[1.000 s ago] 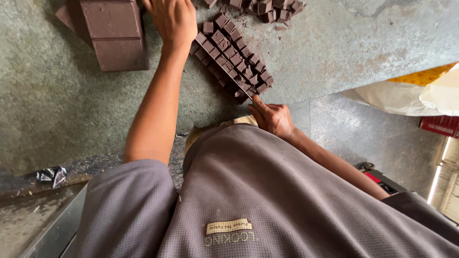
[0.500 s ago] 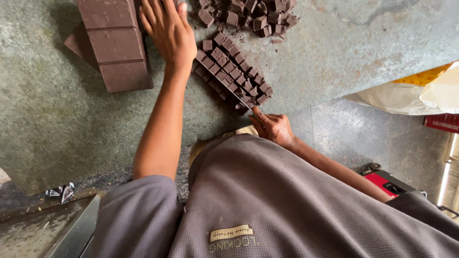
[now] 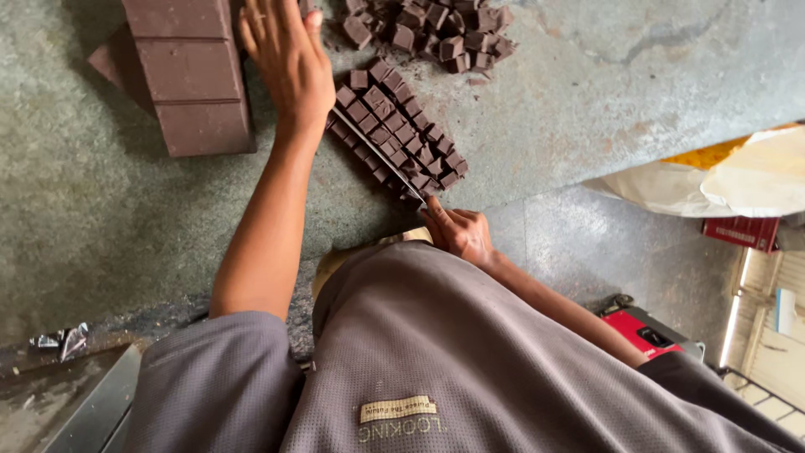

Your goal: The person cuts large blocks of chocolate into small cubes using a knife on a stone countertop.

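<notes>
Knife [image 3: 377, 155] diagonal across chocolate squares [image 3: 402, 134], handle in right hand [image 3: 459, 233]

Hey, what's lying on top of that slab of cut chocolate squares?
A long knife blade lies across the cut chocolate slab. The left hand presses its far end and the right hand grips the handle, which is covered. The blade tip under the palm cannot be seen.

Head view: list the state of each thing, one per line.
Scored brown chocolate slab: cut into small squares, long knife blade lying across it.
Loose brown chocolate cubes: heaped apart.
Large brown chocolate block: uncut.
Left hand: pressing the blade.
Right hand: gripping the handle.
</notes>
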